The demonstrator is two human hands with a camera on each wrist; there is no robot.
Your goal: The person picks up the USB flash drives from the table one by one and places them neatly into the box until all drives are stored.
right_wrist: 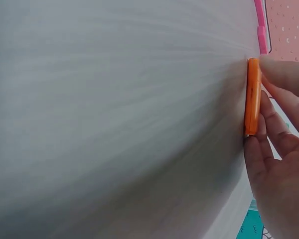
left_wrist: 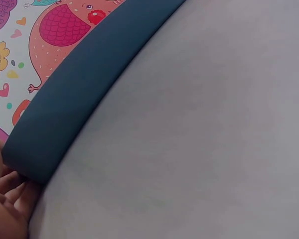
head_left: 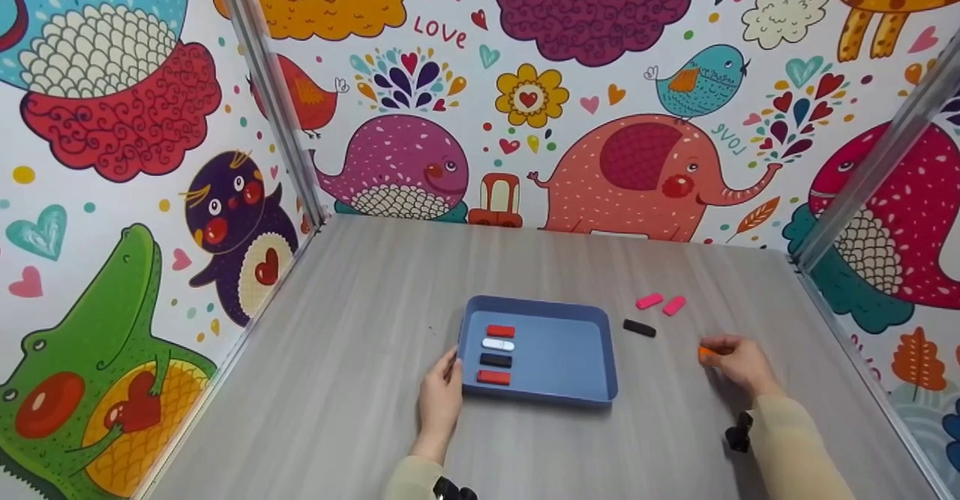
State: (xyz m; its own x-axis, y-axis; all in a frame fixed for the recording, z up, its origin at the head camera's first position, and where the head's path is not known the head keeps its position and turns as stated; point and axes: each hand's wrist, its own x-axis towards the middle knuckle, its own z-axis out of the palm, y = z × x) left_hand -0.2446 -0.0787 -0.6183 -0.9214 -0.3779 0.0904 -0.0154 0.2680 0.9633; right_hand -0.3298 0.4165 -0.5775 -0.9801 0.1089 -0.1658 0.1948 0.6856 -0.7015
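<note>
In the head view, a blue tray (head_left: 555,399) lies on the table with a column of USB flash drives inside its left part: a red one (head_left: 501,331), a white one (head_left: 498,344), a black one (head_left: 496,360) and another red one (head_left: 493,378). My left hand (head_left: 441,399) grips the tray's left side; in the left wrist view its fingers (left_wrist: 27,196) meet the tray's corner. Right of the tray, my right hand (head_left: 742,365) pinches an orange USB flash drive (right_wrist: 253,97) between thumb and fingers, at the tabletop.
Beyond the tray's right side lie a black flash drive (head_left: 640,328) and two pink ones, the left one (head_left: 649,301) and the right one (head_left: 674,305). Walls printed with cartoon animals (head_left: 630,177) border the grey table (head_left: 337,350) at the back and sides.
</note>
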